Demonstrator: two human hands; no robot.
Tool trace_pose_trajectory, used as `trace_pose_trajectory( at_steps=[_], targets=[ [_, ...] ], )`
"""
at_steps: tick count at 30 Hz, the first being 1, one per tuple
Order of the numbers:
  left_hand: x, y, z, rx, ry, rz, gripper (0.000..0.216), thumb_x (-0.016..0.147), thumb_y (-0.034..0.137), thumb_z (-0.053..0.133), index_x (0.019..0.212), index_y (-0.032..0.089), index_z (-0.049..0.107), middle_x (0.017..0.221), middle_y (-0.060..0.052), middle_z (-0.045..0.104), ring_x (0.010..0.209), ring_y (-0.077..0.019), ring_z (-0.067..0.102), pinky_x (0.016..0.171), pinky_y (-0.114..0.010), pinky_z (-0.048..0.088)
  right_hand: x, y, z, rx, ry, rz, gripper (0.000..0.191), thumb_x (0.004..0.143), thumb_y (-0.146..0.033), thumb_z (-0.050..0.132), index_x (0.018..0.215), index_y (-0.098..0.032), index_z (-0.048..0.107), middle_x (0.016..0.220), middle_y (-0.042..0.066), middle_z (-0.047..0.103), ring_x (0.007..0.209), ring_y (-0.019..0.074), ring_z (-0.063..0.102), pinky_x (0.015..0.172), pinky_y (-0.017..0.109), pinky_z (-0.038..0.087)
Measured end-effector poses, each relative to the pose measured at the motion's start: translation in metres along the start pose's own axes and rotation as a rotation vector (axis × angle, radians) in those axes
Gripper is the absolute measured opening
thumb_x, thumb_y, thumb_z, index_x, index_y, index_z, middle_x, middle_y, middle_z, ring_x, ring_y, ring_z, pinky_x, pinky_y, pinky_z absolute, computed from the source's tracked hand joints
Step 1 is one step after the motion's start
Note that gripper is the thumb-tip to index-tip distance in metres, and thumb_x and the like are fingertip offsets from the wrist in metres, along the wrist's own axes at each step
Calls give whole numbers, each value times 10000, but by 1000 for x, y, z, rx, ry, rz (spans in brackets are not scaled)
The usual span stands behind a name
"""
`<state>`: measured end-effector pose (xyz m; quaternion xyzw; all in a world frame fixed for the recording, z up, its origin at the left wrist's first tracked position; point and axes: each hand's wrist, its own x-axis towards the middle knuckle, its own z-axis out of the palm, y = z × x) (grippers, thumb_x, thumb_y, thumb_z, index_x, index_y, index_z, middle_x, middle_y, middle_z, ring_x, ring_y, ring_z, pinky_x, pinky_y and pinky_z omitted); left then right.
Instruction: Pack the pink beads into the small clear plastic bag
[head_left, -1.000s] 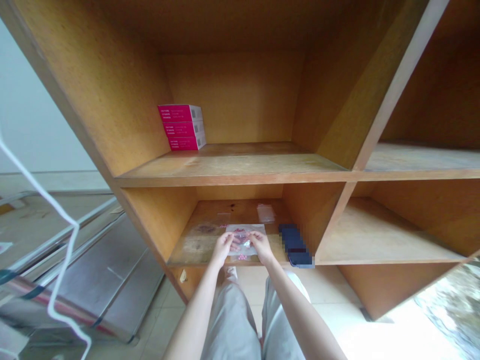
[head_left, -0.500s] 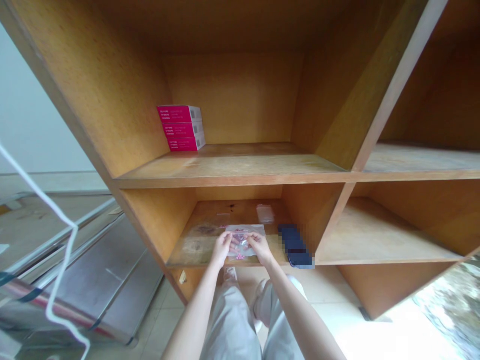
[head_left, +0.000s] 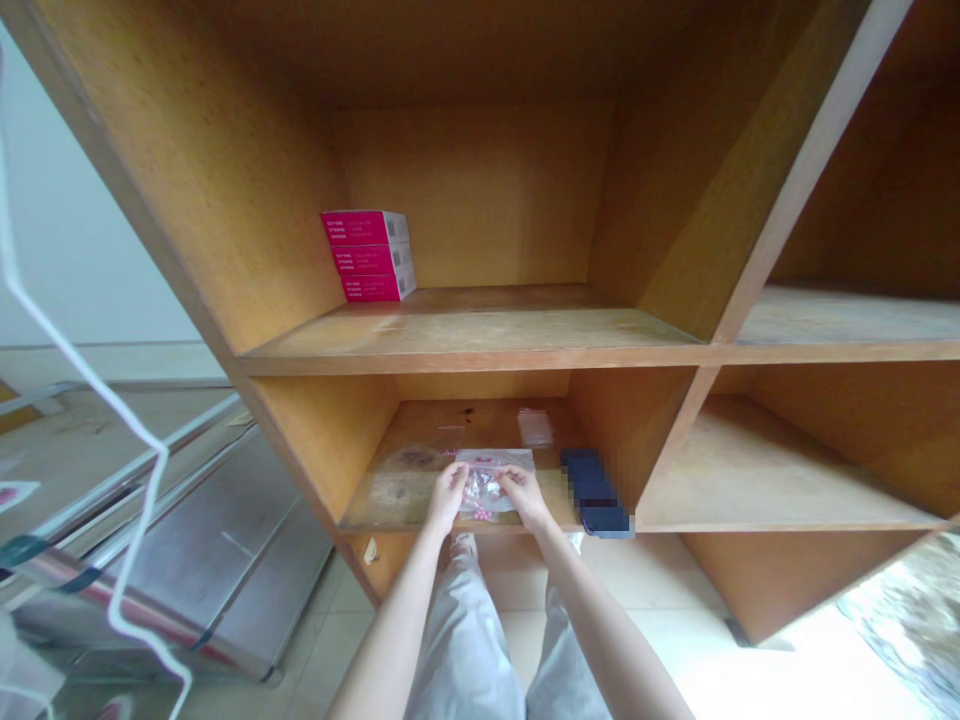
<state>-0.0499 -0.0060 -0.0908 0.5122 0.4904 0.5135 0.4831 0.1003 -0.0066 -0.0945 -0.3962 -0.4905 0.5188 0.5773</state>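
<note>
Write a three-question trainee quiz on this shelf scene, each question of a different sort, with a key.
1. True or false: the stack of pink boxes stands on the lower shelf beside the hands.
2. Multiple choice: what do the left hand and the right hand hold between them? A) a clear plastic bag with small pink pieces inside B) a pink box C) a white cable
3. Fill in: the dark blue object lies on the lower shelf to the ____ of the hands, as the person sees it.

Key:
1. False; the boxes stand on the upper shelf, at its back left.
2. A, the clear plastic bag.
3. Right.
</note>
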Motion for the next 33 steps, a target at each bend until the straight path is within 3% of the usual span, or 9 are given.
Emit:
trace_pose_trajectory(
  at_steps=[3, 7, 12, 19, 22, 29, 33],
  targets=[
    [-1, 1, 0, -3, 11, 15, 442, 700, 528, 531, 939, 157, 537, 575, 4, 586, 447, -129, 566, 394, -205, 436, 1, 3, -2, -1, -2, -5, 219, 657, -379, 613, 677, -162, 631, 584, 2, 579, 509, 107, 488, 481, 209, 378],
    [-5, 7, 1, -109, -87, -25, 433, 721, 503, 520, 979, 156, 517, 629, -21, 632, 468, -153, 601, 450, -256, 484, 1, 1, -3, 27, 30, -14, 213, 663, -376, 616, 687, -165, 637, 604, 2, 571, 530, 105, 474, 501, 213, 390],
    [-8, 14, 1, -193, -179, -33, 349, 718, 448, 539, 837, 120, 558, 659, -67, 660, 544, -184, 637, 558, -305, 516, 2, -1, -3, 103, 79, 37, 276, 637, -416, 628, 746, -163, 648, 616, 10, 584, 531, 117, 479, 521, 246, 425],
    [-4, 18, 0, -92, -193, -30, 339, 691, 453, 569, 821, 139, 578, 683, -56, 667, 570, -174, 633, 570, -296, 511, 3, 0, -3, 198, 86, 74, 293, 635, -394, 630, 808, -158, 633, 669, 27, 618, 547, 130, 536, 527, 256, 450],
    [8, 20, -7, -40, -115, 16, 350, 670, 449, 592, 823, 134, 584, 663, -51, 655, 572, -169, 622, 557, -284, 500, 3, -4, -3, 253, 90, 85, 313, 649, -371, 615, 882, -161, 599, 688, 33, 634, 521, 138, 568, 535, 269, 459],
    [61, 29, -38, 106, 265, -15, 292, 668, 416, 580, 740, 134, 582, 632, -53, 651, 554, -145, 607, 511, -228, 448, 1, -7, -3, 260, 49, 83, 274, 666, -325, 582, 863, -136, 566, 702, 51, 648, 515, 138, 585, 548, 273, 466],
    [87, 29, -47, 153, 303, -54, 213, 675, 337, 575, 656, 124, 573, 579, -64, 641, 525, -155, 602, 509, -247, 456, 2, -5, -3, 259, 54, 79, 285, 656, -324, 586, 871, -139, 564, 695, 41, 644, 507, 136, 580, 550, 278, 469]
  ],
)
